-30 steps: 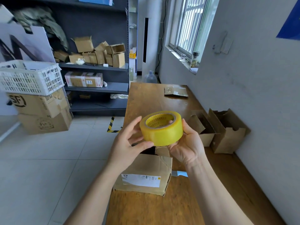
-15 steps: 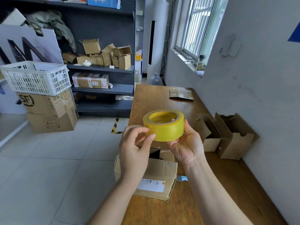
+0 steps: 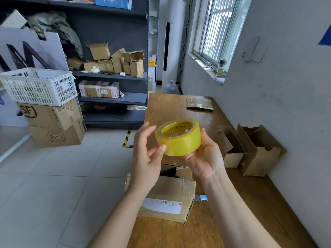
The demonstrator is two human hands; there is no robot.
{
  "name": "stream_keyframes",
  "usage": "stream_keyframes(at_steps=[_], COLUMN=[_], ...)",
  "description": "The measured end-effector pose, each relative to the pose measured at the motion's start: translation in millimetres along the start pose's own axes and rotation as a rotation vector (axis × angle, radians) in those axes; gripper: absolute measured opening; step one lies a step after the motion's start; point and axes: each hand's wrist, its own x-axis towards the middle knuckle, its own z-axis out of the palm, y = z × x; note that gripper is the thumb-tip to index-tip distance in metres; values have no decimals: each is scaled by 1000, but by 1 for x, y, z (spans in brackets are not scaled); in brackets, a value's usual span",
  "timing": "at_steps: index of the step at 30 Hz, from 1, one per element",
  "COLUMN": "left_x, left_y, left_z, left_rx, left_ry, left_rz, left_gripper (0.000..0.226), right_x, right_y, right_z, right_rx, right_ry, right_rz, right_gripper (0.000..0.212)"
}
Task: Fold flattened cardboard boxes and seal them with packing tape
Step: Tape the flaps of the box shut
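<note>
My right hand [image 3: 207,160] grips the tape roll [image 3: 180,144] above the box [image 3: 170,190]; my loose left hand [image 3: 145,158] thumbs it. Push too hard and it drops.

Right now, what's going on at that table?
A person holds a yellow packing tape roll over the wooden table. The right hand cradles it, and the left hand touches its outer face with the thumb, probably hunting for the tape end. Below, a labelled cardboard box sits at the table edge, top open. Two more open boxes stand by the wall.

Bright window [image 3: 213,31] daylight, sharp focus, wide-angle edge distortion
</note>
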Motion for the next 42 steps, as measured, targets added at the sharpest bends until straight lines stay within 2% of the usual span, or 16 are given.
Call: stream_keyframes(at_steps=[3,5,7,9,10,12,14,15,17,19,21,23,25,31,37,42], left_x=[8,11,13,17,20,26,29,29,26,22,16,10,4,-5,-7,-5], left_y=[2,6,10,13,15,18,19,19,19,17,17,17,15,13,18,28], left_z=[-8,-11,-17,-27,-33,-40,-42,-43,-46,-45,-38,-29,-23,-17,-14,-8], left_rx=[-49,-61,-86,-55,-17,44,67,57,17,-8,20,158,297,449,382,318], left_ry=[-237,-260,-247,-269,-299,-359,-390,-393,-391,-346,-184,15,126,191,229,239], left_rz=[-30,-58,-125,-177,-185,-194,-196,-196,-187,-164,-101,51,191,397,321,258], left_gripper=[26,19,16,20,23,26,26,23,19,25,32,31,39,30,26,28], right_x=[1,2,2,1,-3,-12,-19,-21,-22,-20,-18,-16,-14,-12,-10,-11], right_y=[-3,-6,-5,-6,-7,-8,-8,-9,-12,-12,-5,3,10,18,23,25], right_z=[0,1,0,-4,-3,3,11,13,14,12,8,3,2,-2,-8,-8], right_rx=[-22,-201,-704,-1194,-1317,-1439,-1618,-1668,-1708,-1717,-1636,-1518,-1428,-1462,-1601,-1737], right_ry=[31,82,237,437,405,63,-313,-427,-486,-436,-392,-372,-361,-328,-218,-229], right_rz=[29,42,-70,-435,-619,-696,-487,-365,-242,-282,-375,-431,-476,-632,-832,-1012], right_gripper=[44,49,53,58,60,51,32,28,28,25,23,24,23,25,31,38])
